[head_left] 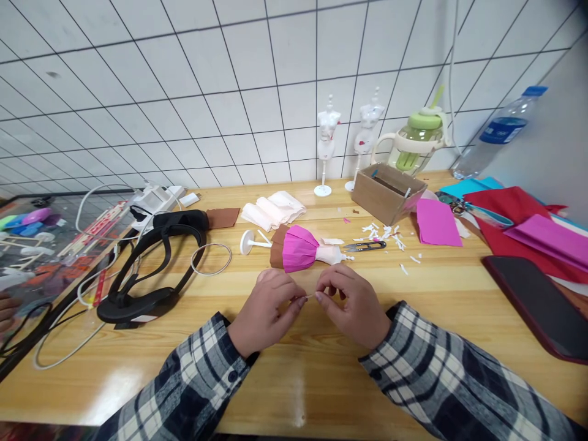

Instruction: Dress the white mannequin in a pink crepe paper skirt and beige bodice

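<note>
My left hand (267,309) and my right hand (353,301) meet at the table's middle, fingers pinched together on a thin pale thread or wire (311,296) stretched between them. Just beyond them lies a small white mannequin (331,253) on its side, wearing a pleated pink paper skirt (298,247) over a brown layer, its round stand (247,242) pointing left. Small black thread snips (365,247) lie to its right among white paper scraps (384,231).
A black headset (151,263) with cables and a wire ring (211,259) lie at left. Folded white paper (274,209), two upright mini mannequins (327,144), a cardboard box (387,192), a green-lidded jug (416,142), a bottle (500,131), pink and red sheets (514,214) and a dark phone (539,304) sit behind and right.
</note>
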The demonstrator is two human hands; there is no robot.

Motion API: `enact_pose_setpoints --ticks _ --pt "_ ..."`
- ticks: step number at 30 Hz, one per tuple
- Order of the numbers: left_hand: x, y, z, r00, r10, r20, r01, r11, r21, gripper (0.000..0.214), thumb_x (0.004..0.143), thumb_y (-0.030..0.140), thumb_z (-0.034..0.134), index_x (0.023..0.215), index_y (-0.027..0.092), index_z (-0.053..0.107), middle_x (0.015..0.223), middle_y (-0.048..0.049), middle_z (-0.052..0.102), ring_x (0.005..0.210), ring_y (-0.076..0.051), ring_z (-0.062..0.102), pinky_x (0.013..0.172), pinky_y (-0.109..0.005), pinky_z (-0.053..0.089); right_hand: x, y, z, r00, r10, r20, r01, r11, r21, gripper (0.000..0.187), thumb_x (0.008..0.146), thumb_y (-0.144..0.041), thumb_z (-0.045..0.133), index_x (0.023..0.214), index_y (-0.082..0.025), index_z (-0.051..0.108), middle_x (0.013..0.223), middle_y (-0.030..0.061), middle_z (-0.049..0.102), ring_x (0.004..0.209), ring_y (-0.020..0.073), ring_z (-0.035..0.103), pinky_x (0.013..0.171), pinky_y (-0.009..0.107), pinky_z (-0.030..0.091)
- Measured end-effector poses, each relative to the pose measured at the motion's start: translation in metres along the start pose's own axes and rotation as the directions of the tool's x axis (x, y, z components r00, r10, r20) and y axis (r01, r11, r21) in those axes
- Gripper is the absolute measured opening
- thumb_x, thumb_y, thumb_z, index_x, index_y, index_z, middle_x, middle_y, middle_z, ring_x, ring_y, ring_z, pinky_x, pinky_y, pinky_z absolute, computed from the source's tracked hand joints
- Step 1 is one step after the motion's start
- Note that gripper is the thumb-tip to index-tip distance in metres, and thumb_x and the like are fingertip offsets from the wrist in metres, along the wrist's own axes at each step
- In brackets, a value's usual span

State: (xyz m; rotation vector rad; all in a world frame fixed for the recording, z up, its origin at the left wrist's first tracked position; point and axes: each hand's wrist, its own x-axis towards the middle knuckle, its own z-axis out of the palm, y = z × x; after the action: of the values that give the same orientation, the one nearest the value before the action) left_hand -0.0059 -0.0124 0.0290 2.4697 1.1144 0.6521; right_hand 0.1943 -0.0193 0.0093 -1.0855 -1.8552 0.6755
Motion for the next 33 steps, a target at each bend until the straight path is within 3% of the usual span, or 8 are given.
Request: enact_pose_setpoints --ticks 7,11,13,15,19,24,27,33 --pt "-0.001 0.000 -0.004 0.993 0.099 -0.062 -0.107 0.984 -0.141 0.015 0.088 0.021 0.056 0.083 0.019 0.069 0.072 -0.0039 0.064 0.073 -0.017 0.055 0.072 -0.034 0.041 0.003 0.005 -0.005 1.000 -0.017 -0.009 0.016 1.000 -0.023 0.004 0.080 -0.018 0.067 0.080 -0.022 0.068 0.095 0.0043 0.063 0.079 0.0163 0.059 0.065 0.029 0.048" --pt "0.001 -0.002 -0.004 0.983 -0.154 -0.103 0.107 0.927 -0.360 0.019 0.089 0.028 0.059 0.082 0.019 0.074 0.075 -0.0054 0.069 0.076 -0.018 0.060 0.074 -0.033 0.046 0.008 0.011 -0.015 0.984 -0.036 -0.177 0.015 0.993 -0.115 0.016 0.084 -0.020 0.063 0.099 -0.022 0.067 0.100 0.0052 0.063 0.065 0.0129 0.054 0.061 0.029 0.049" --pt "0.002 -0.003 -0.002 0.950 -0.311 -0.027 0.249 0.808 -0.534 0.022 0.089 0.034 0.060 0.092 0.019 0.076 0.091 -0.0075 0.074 0.089 -0.021 0.065 0.085 -0.035 0.048 0.009 0.010 -0.017 0.965 -0.123 -0.232 0.074 0.975 -0.210 0.020 0.085 -0.020 0.063 0.105 -0.021 0.065 0.096 0.0043 0.065 0.065 0.0134 0.055 0.062 0.029 0.050" --pt "0.001 -0.003 0.003 0.928 -0.356 0.112 0.329 0.637 -0.697 0.030 0.090 0.038 0.059 0.109 0.020 0.074 0.113 -0.0091 0.072 0.109 -0.025 0.062 0.100 -0.039 0.044 0.007 0.007 -0.017 0.944 -0.269 -0.192 0.201 0.928 -0.314 0.019 0.085 -0.019 0.065 0.104 -0.022 0.066 0.093 0.0040 0.067 0.078 0.0167 0.060 0.070 0.030 0.050" --pt "-0.007 -0.003 0.015 0.928 -0.268 0.259 0.339 0.318 -0.886 0.040 0.089 0.040 0.061 0.125 0.024 0.065 0.140 -0.0088 0.055 0.134 -0.029 0.045 0.113 -0.047 0.032 0.001 0.002 -0.012 0.907 -0.415 -0.065 0.348 0.829 -0.437 0.016 0.085 -0.017 0.066 0.101 -0.021 0.068 0.090 0.0028 0.071 0.081 0.0176 0.061 0.076 0.031 0.050" --pt "-0.017 -0.005 0.020 0.923 -0.234 0.305 0.342 0.137 -0.930 0.038 0.089 0.040 0.061 0.125 0.027 0.065 0.143 -0.0071 0.052 0.138 -0.029 0.041 0.117 -0.050 0.026 0.001 0.004 -0.012 0.905 -0.425 -0.022 0.357 0.786 -0.504 0.010 0.086 -0.018 0.065 0.095 -0.020 0.069 0.085 0.0016 0.072 0.077 0.0166 0.062 0.075 0.030 0.049" --pt "-0.018 -0.007 0.017 0.929 -0.194 0.314 0.353 0.218 -0.910 0.041 0.090 0.040 0.060 0.129 0.030 0.061 0.147 -0.0052 0.048 0.139 -0.028 0.038 0.118 -0.049 0.024 0.001 0.003 -0.013 0.906 -0.423 -0.020 0.350 0.775 -0.527 0.008 0.087 -0.019 0.063 0.093 -0.019 0.069 0.085 0.0024 0.071 0.076 0.0164 0.063 0.074 0.029 0.049" --pt "-0.011 -0.005 0.010 0.983 -0.058 0.172 0.163 0.704 -0.691 0.043 0.093 0.029 0.056 0.136 0.030 0.054 0.144 -0.0056 0.052 0.134 -0.024 0.044 0.116 -0.044 0.030 0.001 0.001 -0.008 0.975 -0.215 -0.050 0.178 0.900 -0.399 0.008 0.084 -0.018 0.061 0.085 -0.020 0.069 0.081 0.0020 0.069 0.072 0.0149 0.061 0.065 0.027 0.046"
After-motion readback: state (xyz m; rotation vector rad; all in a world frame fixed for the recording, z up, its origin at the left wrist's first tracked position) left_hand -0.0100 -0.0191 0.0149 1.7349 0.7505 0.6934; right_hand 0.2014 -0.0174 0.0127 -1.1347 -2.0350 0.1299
